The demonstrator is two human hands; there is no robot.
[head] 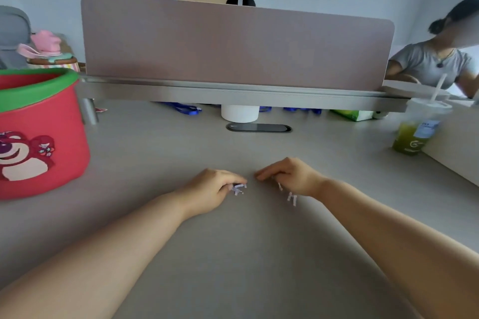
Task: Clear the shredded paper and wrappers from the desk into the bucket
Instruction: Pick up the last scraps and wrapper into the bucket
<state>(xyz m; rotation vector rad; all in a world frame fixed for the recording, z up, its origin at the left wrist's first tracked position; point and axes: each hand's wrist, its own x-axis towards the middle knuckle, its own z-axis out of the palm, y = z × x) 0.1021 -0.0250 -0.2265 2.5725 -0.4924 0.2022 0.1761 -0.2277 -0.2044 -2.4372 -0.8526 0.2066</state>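
Note:
Both my hands rest on the beige desk [233,254], fingertips nearly touching at its middle. My left hand [210,189] is curled, and white shredded paper strips [238,188] stick out from under its fingers. My right hand [290,176] is cupped over more shredded paper, with a few strips [291,198] poking out below the palm. The red bucket [39,137] with a green rim and a pink bear picture stands upright at the left edge, well apart from both hands.
A pink divider panel [233,41] on a raised shelf closes the desk's far side. Under the shelf are a white cup [240,112], blue lanyards [181,107] and a green packet [352,114]. A green drink with a straw [414,132] stands far right. A person sits beyond it.

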